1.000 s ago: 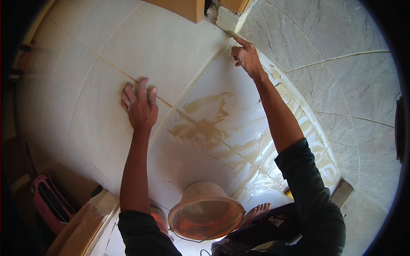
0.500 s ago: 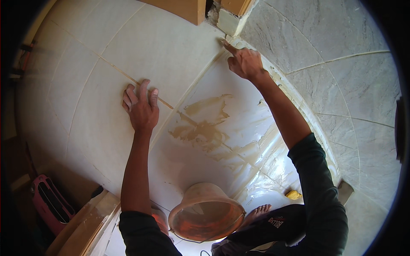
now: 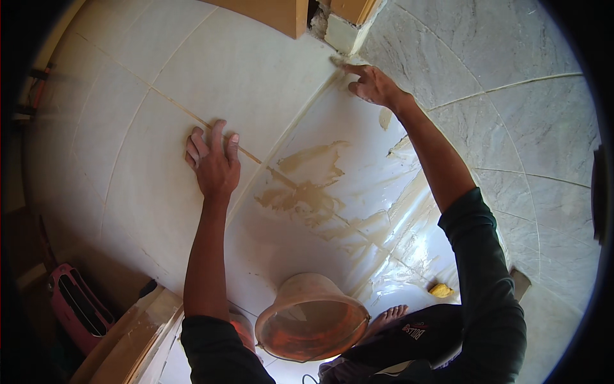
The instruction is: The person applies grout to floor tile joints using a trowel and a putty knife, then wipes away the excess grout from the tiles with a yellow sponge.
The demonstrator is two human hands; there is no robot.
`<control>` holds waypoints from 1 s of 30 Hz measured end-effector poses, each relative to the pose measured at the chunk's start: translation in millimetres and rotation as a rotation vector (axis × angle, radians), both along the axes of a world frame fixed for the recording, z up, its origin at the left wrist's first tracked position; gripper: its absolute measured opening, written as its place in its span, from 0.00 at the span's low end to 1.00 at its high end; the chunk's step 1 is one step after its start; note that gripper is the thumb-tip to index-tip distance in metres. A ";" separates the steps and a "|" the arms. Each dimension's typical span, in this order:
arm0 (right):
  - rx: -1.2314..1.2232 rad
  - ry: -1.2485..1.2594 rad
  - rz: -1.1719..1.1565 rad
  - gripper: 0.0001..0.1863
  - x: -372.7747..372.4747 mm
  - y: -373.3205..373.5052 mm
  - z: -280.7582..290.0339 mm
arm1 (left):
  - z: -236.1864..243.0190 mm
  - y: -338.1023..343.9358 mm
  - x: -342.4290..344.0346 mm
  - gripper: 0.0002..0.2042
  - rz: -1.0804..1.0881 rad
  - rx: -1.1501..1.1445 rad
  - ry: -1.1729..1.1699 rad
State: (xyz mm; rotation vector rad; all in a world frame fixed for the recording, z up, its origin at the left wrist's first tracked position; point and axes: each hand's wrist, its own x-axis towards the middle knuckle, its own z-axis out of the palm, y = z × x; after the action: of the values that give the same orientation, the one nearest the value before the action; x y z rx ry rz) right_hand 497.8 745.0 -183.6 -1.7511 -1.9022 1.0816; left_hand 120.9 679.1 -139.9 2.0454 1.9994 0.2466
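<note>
My left hand (image 3: 214, 163) rests on the pale floor tile (image 3: 160, 153) with its fingers spread, next to a tan joint (image 3: 249, 155). It holds nothing. Far ahead, my right hand (image 3: 378, 86) has its index finger stretched toward the tile corner by the door frame's foot (image 3: 345, 33); the other fingers are curled and nothing shows in them. The fingertip is at the end of the pale grout line. Wet tan grout smears (image 3: 307, 195) lie on the glossy tile between my arms.
An orange-stained bucket (image 3: 310, 281) stands close to me beside a bare foot (image 3: 389, 315). A yellow sponge-like lump (image 3: 440, 290) lies to its right, near a grey flat piece (image 3: 519, 283). Grey veined tiles (image 3: 448, 57) cover the right side. A pink-and-black object (image 3: 77, 301) sits at lower left.
My right hand has shifted slightly right and turned, its forearm moving right, baring a smear on the tile beside it. My left hand stays nearly in place.
</note>
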 end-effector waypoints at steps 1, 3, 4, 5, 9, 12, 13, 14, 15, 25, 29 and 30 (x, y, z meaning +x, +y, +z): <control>-0.063 0.165 0.041 0.34 -1.1 3.4 2.3 | 0.2 0.6 -0.8 0.21 -0.013 0.005 0.024; 0.170 -0.161 0.075 0.35 -3.8 -1.0 4.4 | 1.0 3.5 1.0 0.21 0.001 0.021 0.013; 0.469 -0.644 0.069 0.35 -12.8 -6.3 12.7 | 0.0 2.5 1.8 0.20 0.015 0.023 0.004; 0.469 -0.644 0.069 0.35 -15.4 -4.0 15.7 | -1.9 2.0 0.0 0.20 0.014 0.024 0.004; 0.403 -0.908 0.076 0.34 -16.1 -3.8 17.8 | -6.1 -0.6 -3.2 0.20 -0.047 0.080 0.013; 0.293 -0.891 0.096 0.35 -18.5 -5.3 33.4 | -1.2 0.0 -5.4 0.19 -0.019 0.047 0.010; 0.195 -0.822 0.110 0.36 -14.8 -6.9 39.9 | 0.6 0.3 -2.6 0.19 -0.003 0.030 0.015; 0.192 -0.828 0.106 0.36 -6.8 -7.1 32.5 | 3.1 0.1 3.4 0.19 -0.009 0.030 0.009; 0.248 -0.728 0.073 0.35 2.1 -5.4 17.1 | 7.0 -0.5 10.2 0.20 0.037 0.015 -0.018; 0.064 0.239 -0.423 0.36 -31.9 -22.9 14.9 | -47.6 9.8 -35.2 0.35 -0.242 0.215 0.134; -0.012 0.565 -0.472 0.23 -51.2 -15.0 14.6 | -63.3 8.3 -31.9 0.34 -0.172 0.120 0.147; -0.011 0.562 -0.476 0.23 -56.3 -14.2 14.1 | -63.7 8.4 -29.2 0.34 -0.160 0.100 0.141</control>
State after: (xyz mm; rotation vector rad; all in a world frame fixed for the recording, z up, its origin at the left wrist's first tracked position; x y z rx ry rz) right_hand 441.5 730.8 -169.5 -1.5661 -1.0811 1.2203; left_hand 91.7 687.5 -203.6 2.3317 1.9230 0.1768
